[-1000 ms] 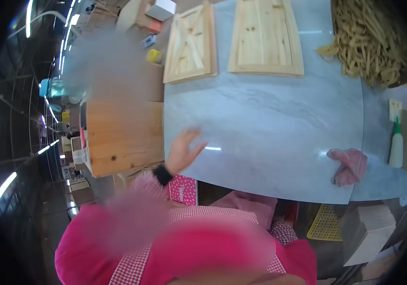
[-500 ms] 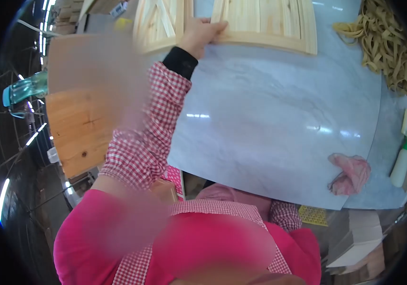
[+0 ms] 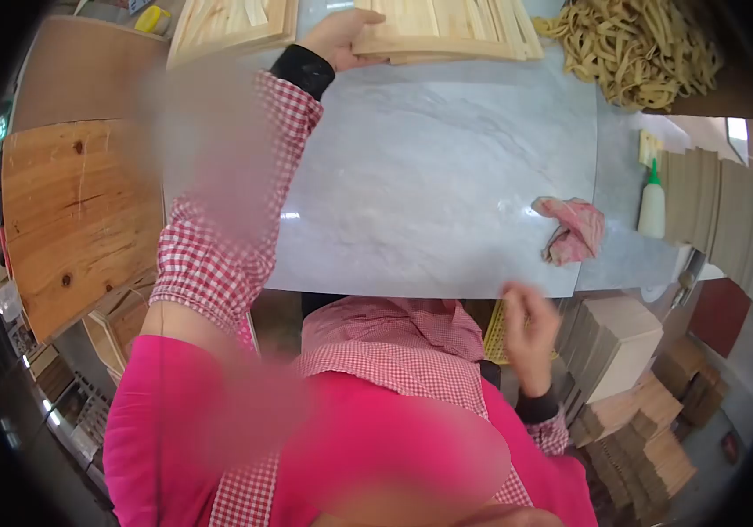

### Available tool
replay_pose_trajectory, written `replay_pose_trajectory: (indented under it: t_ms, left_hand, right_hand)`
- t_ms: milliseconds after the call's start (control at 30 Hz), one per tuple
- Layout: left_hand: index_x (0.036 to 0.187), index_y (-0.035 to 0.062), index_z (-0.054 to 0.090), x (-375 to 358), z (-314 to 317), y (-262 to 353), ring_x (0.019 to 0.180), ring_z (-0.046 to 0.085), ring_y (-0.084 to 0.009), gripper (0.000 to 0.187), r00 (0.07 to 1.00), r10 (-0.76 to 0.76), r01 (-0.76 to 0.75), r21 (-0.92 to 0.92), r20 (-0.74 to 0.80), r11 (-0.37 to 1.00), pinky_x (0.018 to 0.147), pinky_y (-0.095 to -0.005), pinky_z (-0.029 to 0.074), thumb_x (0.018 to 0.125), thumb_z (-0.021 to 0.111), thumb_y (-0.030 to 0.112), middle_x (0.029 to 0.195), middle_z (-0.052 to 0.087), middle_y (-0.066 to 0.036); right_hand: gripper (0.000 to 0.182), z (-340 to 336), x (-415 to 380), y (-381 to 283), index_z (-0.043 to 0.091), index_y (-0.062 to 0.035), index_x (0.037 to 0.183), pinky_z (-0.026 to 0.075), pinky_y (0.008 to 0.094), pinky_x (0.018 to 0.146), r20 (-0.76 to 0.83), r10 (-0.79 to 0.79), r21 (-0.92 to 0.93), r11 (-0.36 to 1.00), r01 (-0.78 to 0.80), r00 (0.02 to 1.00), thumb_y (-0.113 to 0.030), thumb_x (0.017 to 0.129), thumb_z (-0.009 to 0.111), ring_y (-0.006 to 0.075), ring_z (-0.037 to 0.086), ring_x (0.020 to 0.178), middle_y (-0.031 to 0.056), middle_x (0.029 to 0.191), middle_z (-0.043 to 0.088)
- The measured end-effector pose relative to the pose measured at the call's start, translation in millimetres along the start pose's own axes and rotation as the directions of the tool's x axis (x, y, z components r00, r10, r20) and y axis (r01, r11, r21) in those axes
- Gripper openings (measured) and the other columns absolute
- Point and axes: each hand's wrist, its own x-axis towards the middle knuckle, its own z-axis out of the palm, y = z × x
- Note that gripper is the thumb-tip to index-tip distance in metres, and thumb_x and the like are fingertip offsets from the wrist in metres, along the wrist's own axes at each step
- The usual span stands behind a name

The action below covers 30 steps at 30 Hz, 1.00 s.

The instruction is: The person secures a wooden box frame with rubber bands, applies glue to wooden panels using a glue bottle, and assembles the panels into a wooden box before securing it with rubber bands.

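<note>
My left hand (image 3: 341, 39) reaches to the far side of the table and grips the left edge of a slatted wooden panel (image 3: 446, 31). The thumb lies on top of it and the fingers are at its side. Several edges show at the panel's right, as if more pieces lie beneath. Another pale wooden panel (image 3: 231, 26) with a slanted piece lies just left of that hand. My right hand (image 3: 532, 338) is by the near edge of the table, blurred, with loosely bent fingers apart and nothing visible in them. A crumpled pink cloth (image 3: 574, 230) lies on the table beyond it.
The grey marbled tabletop (image 3: 411, 176) spans the middle. A heap of tan strips (image 3: 635, 53) is at the back right, above a white glue bottle (image 3: 652, 206) with a green nozzle. Stacked boards (image 3: 613, 347) stand at the right. A wooden board (image 3: 86, 220) is at the left.
My right hand has come into view at the near table edge. The view has shifted, so the table and cloth appear further left and higher. My left hand stays on the panel.
</note>
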Motion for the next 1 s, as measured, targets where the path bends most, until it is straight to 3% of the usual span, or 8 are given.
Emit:
replay_pose_trajectory:
  t_ms: [67, 100, 200, 300, 600, 733, 833, 1000]
  left_hand:
    - [0.129, -0.0002, 0.038, 1, 4, 1, 0.114, 0.053, -0.0305, 0.041, 0.998, -0.034, 0.042, -0.14, 0.058, 0.989, 0.095, -0.0472, 0.048, 0.093, 0.051, 0.013, 0.125, 0.048, -0.015]
    - [0.132, 0.0015, 0.035, 1, 6, 0, 0.116, 0.051, -0.0319, 0.042, 0.995, -0.049, 0.066, -0.208, 0.088, 0.976, 0.094, -0.0481, 0.048, 0.093, 0.048, 0.011, 0.127, 0.047, -0.016]
    - [0.132, 0.0008, 0.034, 6, 5, -6, 0.121, 0.048, -0.032, 0.041, 0.992, -0.034, 0.062, -0.237, 0.122, 0.969, 0.098, -0.0504, 0.045, 0.094, 0.047, 0.011, 0.128, 0.047, -0.017]
    - [0.132, 0.0004, 0.034, -6, 12, -7, 0.124, 0.045, -0.0322, 0.041, 0.996, -0.024, 0.045, -0.252, 0.088, 0.967, 0.1, -0.0525, 0.042, 0.094, 0.046, 0.011, 0.129, 0.046, -0.017]
    - [0.131, -0.0035, 0.037, -54, -3, -4, 0.121, 0.048, -0.0316, 0.045, 0.989, 0.045, -0.01, -0.232, 0.143, 0.973, 0.104, -0.0499, 0.041, 0.092, 0.055, 0.009, 0.129, 0.046, -0.02]
    - [0.128, -0.0023, 0.04, -83, 10, -2, 0.117, 0.05, -0.0306, 0.044, 0.964, 0.144, -0.072, -0.302, 0.222, 0.95, 0.103, -0.0496, 0.043, 0.09, 0.06, 0.01, 0.126, 0.048, -0.018]
    - [0.13, -0.0022, 0.04, -92, -18, 7, 0.118, 0.049, -0.0334, 0.045, 0.927, 0.165, 0.011, -0.465, 0.336, 0.885, 0.104, -0.0517, 0.041, 0.091, 0.056, 0.012, 0.128, 0.048, -0.019]
    - [0.134, -0.0054, 0.036, -80, 15, 39, 0.125, 0.044, -0.0394, 0.046, 0.834, 0.185, 0.196, -0.592, 0.52, 0.782, 0.107, -0.055, 0.035, 0.094, 0.047, 0.014, 0.136, 0.043, -0.024]
  right_hand:
    - [0.024, -3, 73, -8, 0.061, 0.0025, 0.111, 0.049, 0.0302, 0.075, -0.348, -0.434, -0.17, 0.901, 0.399, 0.831, -0.003, 0.089, 0.057, 0.02, 0.064, 0.08, 0.0138, 0.093, 0.066]
    - [0.029, -9, 105, -25, 0.056, 0.0035, 0.118, 0.048, 0.0323, 0.084, -0.307, -0.15, 0.056, 0.983, 0.175, 0.94, -0.005, 0.091, 0.055, 0.0238, 0.062, 0.095, 0.0175, 0.102, 0.064]
    - [0.04, 11, 264, -6, 0.056, 0.0079, 0.115, 0.043, 0.0433, 0.093, -0.437, -0.63, -0.424, 0.774, 0.47, 0.642, -0.024, 0.092, 0.054, 0.0391, 0.055, 0.107, 0.0266, 0.114, 0.059]
    - [0.049, 30, 333, -2, 0.058, 0.009, 0.11, 0.044, 0.0445, 0.091, -0.293, -0.43, -0.431, 0.857, 0.284, 0.854, -0.035, 0.09, 0.052, 0.0426, 0.056, 0.104, 0.0292, 0.109, 0.061]
    - [0.045, 1, 264, -5, 0.063, 0.0033, 0.11, 0.046, 0.0417, 0.088, -0.201, -0.46, -0.133, 0.888, 0.441, 0.865, -0.034, 0.086, 0.059, 0.038, 0.06, 0.102, 0.0243, 0.102, 0.065]
    - [0.033, -26, 142, 65, 0.063, -0.0007, 0.113, 0.041, 0.044, 0.095, -0.452, -0.641, -0.621, 0.725, 0.298, 0.62, -0.02, 0.086, 0.061, 0.0375, 0.054, 0.111, 0.0208, 0.117, 0.06]
    - [0.029, -6, 85, 88, 0.064, -0.0014, 0.112, 0.037, 0.0472, 0.1, -0.217, -0.44, -0.494, 0.82, 0.291, 0.872, -0.013, 0.086, 0.058, 0.0414, 0.05, 0.114, 0.0213, 0.121, 0.057]
    - [0.026, 37, 154, 75, 0.065, -0.0002, 0.108, 0.032, 0.046, 0.106, -0.153, -0.767, -0.507, 0.603, 0.616, 0.624, -0.011, 0.087, 0.054, 0.0402, 0.048, 0.119, 0.021, 0.124, 0.056]
